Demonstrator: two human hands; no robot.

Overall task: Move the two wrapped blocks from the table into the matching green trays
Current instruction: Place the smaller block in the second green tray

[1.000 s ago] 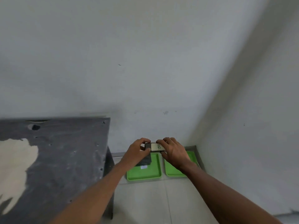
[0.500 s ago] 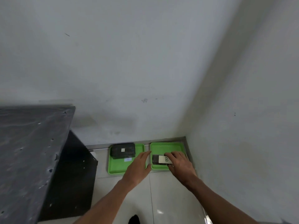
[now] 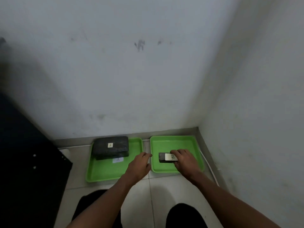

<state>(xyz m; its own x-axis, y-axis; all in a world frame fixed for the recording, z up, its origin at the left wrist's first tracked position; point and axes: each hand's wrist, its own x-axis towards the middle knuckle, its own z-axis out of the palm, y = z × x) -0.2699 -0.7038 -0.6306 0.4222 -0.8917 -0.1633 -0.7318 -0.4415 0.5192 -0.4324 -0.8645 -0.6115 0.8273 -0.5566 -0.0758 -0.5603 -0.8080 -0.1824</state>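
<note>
Two green trays lie side by side on the tiled floor against the wall. The left tray [image 3: 105, 171] holds a large dark wrapped block [image 3: 110, 148] with a small "A" label, over a paper label on the tray floor. Inside the right tray [image 3: 174, 142] rests a small dark block [image 3: 165, 157] with a white "B" label. My right hand [image 3: 185, 160] grips its right end, thumb in front and fingers behind. My left hand [image 3: 139, 165] hovers between the trays, fingers loosely apart, holding nothing and apart from the small block.
A dark table side [image 3: 24, 153] rises at the left edge. White walls meet in a corner just behind and right of the trays. My dark-clothed knees [image 3: 185, 216] show at the bottom over pale floor tiles [image 3: 148, 195].
The small "B" block went from held in the air with both hands down into the right tray. My left hand let go and drew back to the left. The camera dropped lower.
</note>
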